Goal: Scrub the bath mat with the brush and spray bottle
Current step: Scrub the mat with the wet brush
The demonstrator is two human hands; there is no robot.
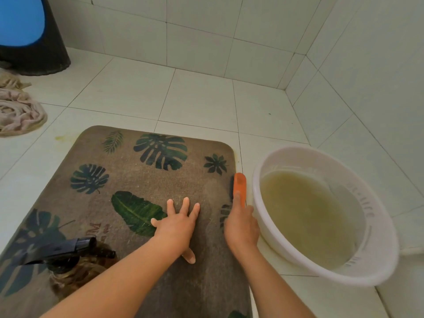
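A brown bath mat printed with green leaves lies on the white tiled floor. My left hand presses flat on the middle of the mat, fingers spread and straight. My right hand grips an orange brush at the mat's right edge, its dark bristles facing the mat. A brown spray bottle with a black trigger head stands on the mat at the near left, apart from both hands.
A white plastic basin of murky yellowish water sits on the floor right of the mat, close to my right hand. A crumpled beige cloth lies at the far left. A black and blue container stands in the far left corner. Tiled walls rise behind and to the right.
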